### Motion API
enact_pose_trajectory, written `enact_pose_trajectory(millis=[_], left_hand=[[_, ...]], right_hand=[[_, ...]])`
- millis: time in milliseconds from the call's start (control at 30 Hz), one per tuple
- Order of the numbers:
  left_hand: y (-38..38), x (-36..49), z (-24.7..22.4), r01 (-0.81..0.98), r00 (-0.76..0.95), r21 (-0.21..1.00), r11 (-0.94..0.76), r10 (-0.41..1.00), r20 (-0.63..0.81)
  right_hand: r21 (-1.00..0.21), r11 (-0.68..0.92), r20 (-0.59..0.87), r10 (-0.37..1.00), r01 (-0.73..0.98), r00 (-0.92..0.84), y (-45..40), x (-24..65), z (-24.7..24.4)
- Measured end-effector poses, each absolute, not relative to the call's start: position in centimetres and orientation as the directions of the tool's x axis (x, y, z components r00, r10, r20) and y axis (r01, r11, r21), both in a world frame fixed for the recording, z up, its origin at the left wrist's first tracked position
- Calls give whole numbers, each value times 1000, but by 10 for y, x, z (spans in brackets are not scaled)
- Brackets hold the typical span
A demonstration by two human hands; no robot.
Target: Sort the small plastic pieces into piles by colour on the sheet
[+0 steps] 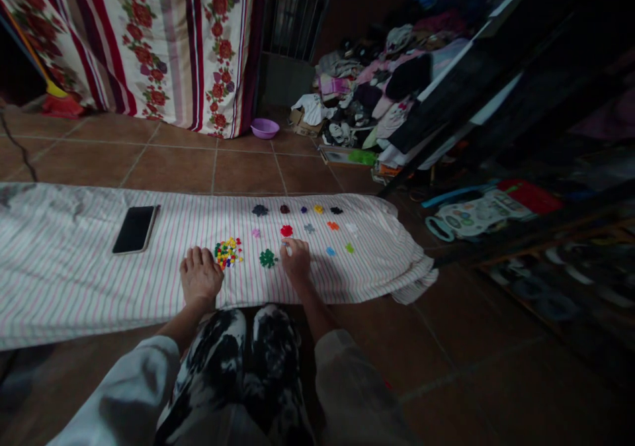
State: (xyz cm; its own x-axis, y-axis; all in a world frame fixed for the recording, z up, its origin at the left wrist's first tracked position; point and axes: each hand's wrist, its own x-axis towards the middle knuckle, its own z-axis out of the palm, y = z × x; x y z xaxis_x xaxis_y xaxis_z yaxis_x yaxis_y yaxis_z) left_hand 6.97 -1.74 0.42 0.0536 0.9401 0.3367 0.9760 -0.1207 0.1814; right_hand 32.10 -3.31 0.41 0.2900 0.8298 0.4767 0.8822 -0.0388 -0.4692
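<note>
My left hand (201, 275) lies palm down on the striped cloth, fingers stretched out, its edge beside a mixed pile of small coloured pieces (228, 252), mostly yellow, red and green. My right hand (296, 259) is closed in a pinch just right of a green pile (268, 258) and below a red pile (286, 231). A tiny pale bluish spot shows at its fingertips, too small to name. Other little single-colour piles lie about: pink (256, 233), grey (309, 228), orange (333, 225), blue (331, 251), lime green (350, 248) and white (352, 228).
Along the far side sit dark grey (260, 210), brown (284, 209), purple (303, 210), yellow (318, 209) and black (336, 210) piles. A phone (135, 229) lies at left on the striped cloth (74, 261). Beyond are a purple basin (264, 128) and heaped clothes (367, 89).
</note>
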Motion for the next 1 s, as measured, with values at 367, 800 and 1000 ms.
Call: enact_pose_trajectory(millis=[367, 800, 1000], left_hand=[[-17, 70, 3, 977, 52, 178, -120, 938, 344], [-17, 71, 6, 983, 54, 149, -107, 944, 325], [-17, 71, 6, 985, 63, 131, -111, 944, 323]], right_hand=[[-528, -157, 515, 723, 835, 461, -61, 401, -6], [-632, -306, 434, 622, 712, 652, -72, 471, -19], [-646, -324, 380, 648, 691, 660, -69, 482, -27]])
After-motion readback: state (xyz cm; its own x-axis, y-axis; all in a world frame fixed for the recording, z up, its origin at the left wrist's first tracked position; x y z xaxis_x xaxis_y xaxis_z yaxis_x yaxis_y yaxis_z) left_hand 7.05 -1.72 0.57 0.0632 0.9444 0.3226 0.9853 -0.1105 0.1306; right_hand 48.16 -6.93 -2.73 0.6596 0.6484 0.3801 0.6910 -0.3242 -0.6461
